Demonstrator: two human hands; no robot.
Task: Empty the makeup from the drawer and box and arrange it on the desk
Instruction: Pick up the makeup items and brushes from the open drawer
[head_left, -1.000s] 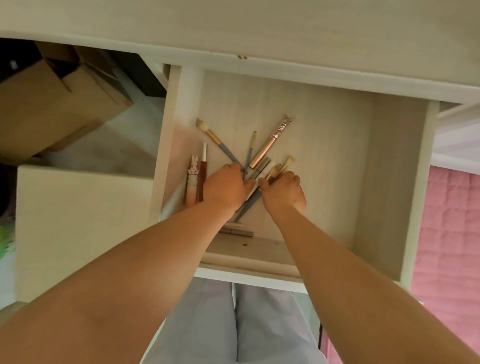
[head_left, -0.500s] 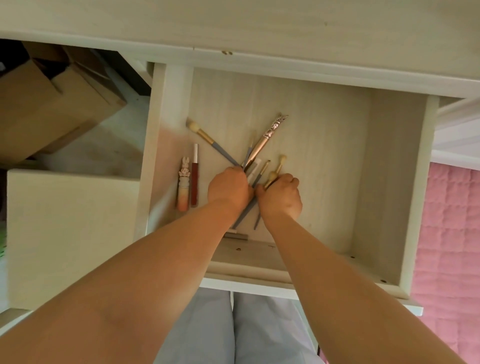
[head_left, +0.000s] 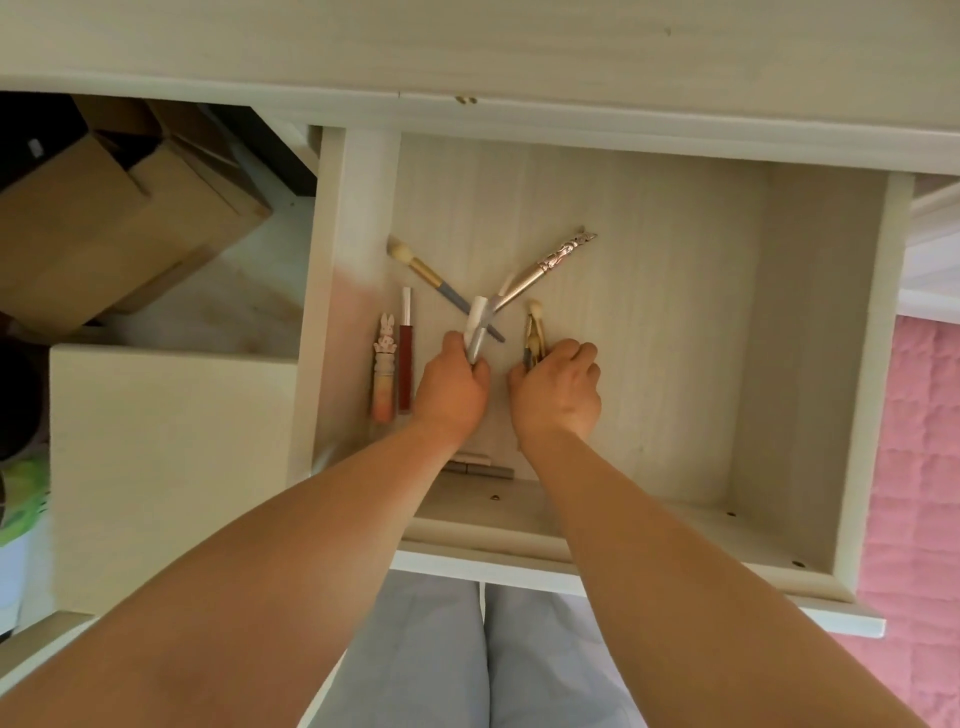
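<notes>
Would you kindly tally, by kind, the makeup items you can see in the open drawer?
Makeup brushes: 3 (one large brush lying loose, two small brushes in the right hand)
Lip tubes: 2 (red tube, bunny-topped tube)
Ornate metallic pen: 1
White-and-silver tube in the left hand: 1
Total: at least 7; grey sticks lie partly hidden under the left forearm.

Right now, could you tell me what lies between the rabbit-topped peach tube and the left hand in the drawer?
In the head view, a slim dark red lip gloss tube with a white cap lies between the rabbit-topped peach tube and the left hand, parallel to the tube.
</notes>
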